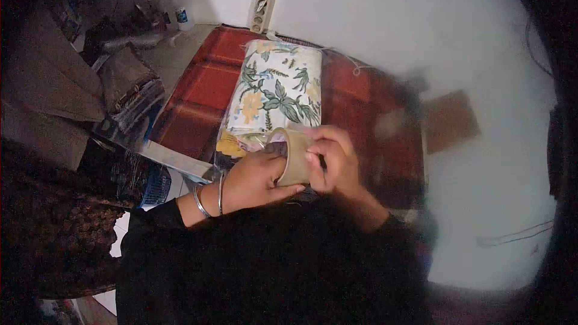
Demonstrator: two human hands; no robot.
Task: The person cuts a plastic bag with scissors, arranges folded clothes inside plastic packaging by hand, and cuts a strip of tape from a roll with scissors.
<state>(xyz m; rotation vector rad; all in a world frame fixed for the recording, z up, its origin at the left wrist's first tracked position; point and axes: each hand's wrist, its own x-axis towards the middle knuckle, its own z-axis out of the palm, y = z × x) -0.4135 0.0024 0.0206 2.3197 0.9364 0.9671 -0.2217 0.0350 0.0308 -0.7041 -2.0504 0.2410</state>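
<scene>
A wide roll of clear, yellowish packing tape (295, 162) is held up between my two hands in front of my body. My left hand (256, 174) grips the roll from its left side, with fingers inside the ring and the thumb along the lower edge. At the roll's right face, my right hand (334, 159) is closed, thumb and fingertips pinched at the tape's surface. Just beyond lies a folded cloth (280, 87) with a white ground, green leaves and yellow flowers. Some yellow fabric (230, 144) shows at its near left corner, partly hidden by my left hand.
The folded cloth rests on a red plaid cover (192, 93) over the table. A power strip (261, 13) with cables stands against the white wall (385, 18). Bottles (183, 19) and piled fabric (126, 78) are at the left, near a blue basket (156, 186).
</scene>
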